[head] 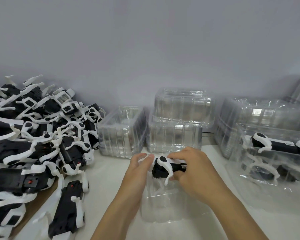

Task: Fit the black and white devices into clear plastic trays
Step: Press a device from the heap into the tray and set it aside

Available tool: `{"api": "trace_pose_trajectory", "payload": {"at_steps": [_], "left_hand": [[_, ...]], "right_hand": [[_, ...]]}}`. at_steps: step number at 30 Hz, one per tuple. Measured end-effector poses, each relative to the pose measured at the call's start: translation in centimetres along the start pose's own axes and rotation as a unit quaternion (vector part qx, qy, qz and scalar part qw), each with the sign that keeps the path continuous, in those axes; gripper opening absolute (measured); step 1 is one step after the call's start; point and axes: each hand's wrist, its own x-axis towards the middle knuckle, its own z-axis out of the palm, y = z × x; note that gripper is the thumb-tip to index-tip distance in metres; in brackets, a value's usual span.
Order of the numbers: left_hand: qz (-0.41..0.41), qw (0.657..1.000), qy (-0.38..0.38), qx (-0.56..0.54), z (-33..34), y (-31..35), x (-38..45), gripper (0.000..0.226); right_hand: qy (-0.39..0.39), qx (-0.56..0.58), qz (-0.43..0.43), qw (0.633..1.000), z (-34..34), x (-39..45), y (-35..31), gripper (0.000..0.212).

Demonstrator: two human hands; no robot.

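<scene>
A black and white device (163,166) sits in the top of a clear plastic tray (164,207) in front of me. My right hand (193,168) grips the device from the right, fingers curled over its body. My left hand (138,168) holds the tray's left side, fingers curved around its far corner. A large pile of the same devices (34,135) lies at the left, one (70,210) lying apart near the front. At the right, another clear tray (260,172) holds a device (281,144).
Stacks of clear trays stand along the back wall: one (121,134) at centre left, a two-high stack (178,122) in the middle, more (260,115) at the right. The white tabletop (109,172) shows between pile and trays. A brown strip (36,210) lies under the pile.
</scene>
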Motion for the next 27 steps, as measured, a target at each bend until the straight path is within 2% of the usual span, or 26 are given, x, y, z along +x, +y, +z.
{"api": "trace_pose_trajectory", "payload": {"at_steps": [8,14,27], "left_hand": [[-0.002,1.000,0.013,-0.006,-0.07,-0.12,0.22,0.009],[-0.005,1.000,0.008,-0.025,-0.05,-0.05,0.20,0.015],[-0.005,1.000,0.014,0.006,0.02,-0.05,0.25,0.021]], "right_hand": [[0.001,-0.007,0.007,1.000,0.14,0.08,0.11,0.023],[0.003,0.000,0.011,1.000,0.27,0.13,0.10,0.022],[0.002,-0.012,0.014,1.000,0.56,0.09,0.12,0.027]]}}
